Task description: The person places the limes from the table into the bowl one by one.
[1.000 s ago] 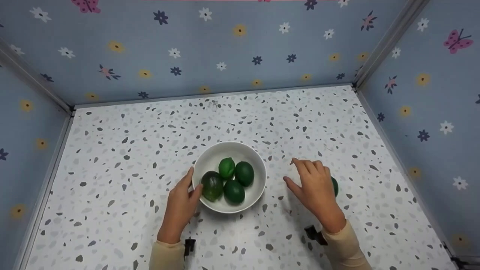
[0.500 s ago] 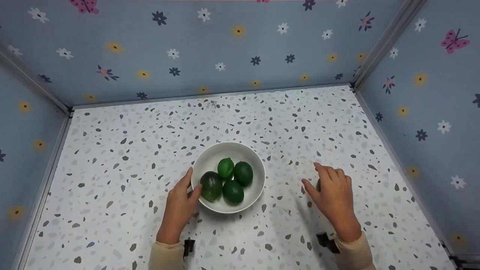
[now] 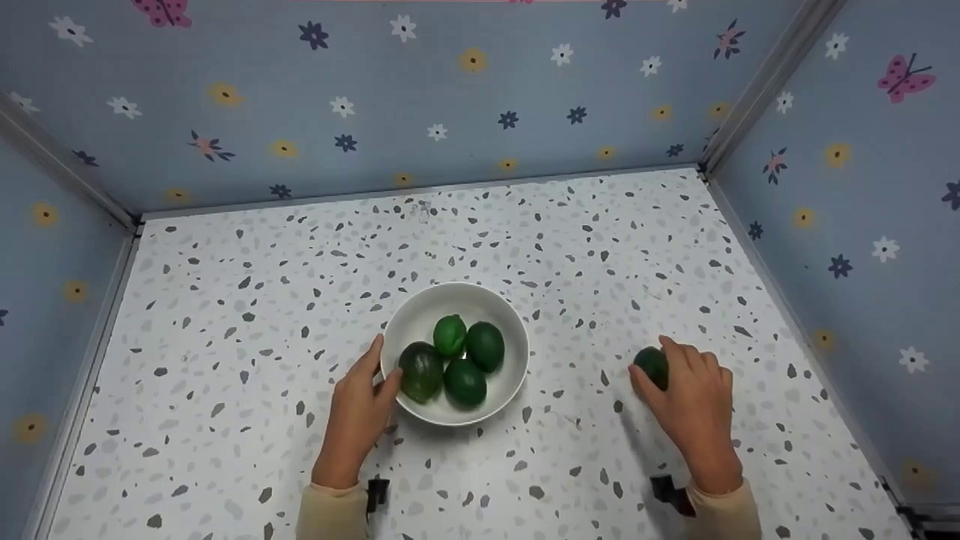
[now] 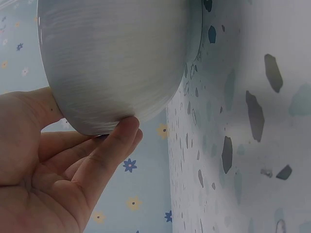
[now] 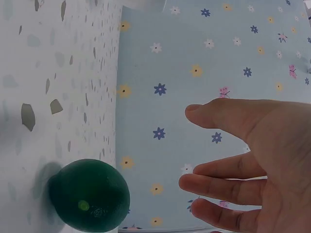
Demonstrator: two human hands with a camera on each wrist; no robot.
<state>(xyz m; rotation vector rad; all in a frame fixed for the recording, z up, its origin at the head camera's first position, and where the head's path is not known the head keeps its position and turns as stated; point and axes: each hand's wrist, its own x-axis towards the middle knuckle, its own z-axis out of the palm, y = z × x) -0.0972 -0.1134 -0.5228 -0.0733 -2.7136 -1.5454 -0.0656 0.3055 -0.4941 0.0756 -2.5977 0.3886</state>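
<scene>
A white bowl (image 3: 459, 295) stands on the table, with my left hand (image 3: 358, 412) gripping its left side. The left thumb overlaps the rim, and the fingers press on the outer wall in the left wrist view. Inside lie a mottled avocado (image 3: 421, 373), a bright green lime (image 3: 450, 335) and two smooth dark green fruits (image 3: 485, 347). To the right, my right hand (image 3: 691, 397) hovers around a dark green, lime-like fruit (image 5: 90, 195) lying on the table. Its thumb and fingers are spread and stand apart from this fruit in the right wrist view.
The speckled white table (image 3: 300, 262) is bounded by blue flowered panels at the back (image 3: 420, 90) and sides, with grey frame edges. A black wrist mount (image 3: 670, 493) sits below each hand, close over the table.
My right hand has moved right and slightly towards me, from left of the loose fruit to just over it. My left hand keeps its grip on the bowl.
</scene>
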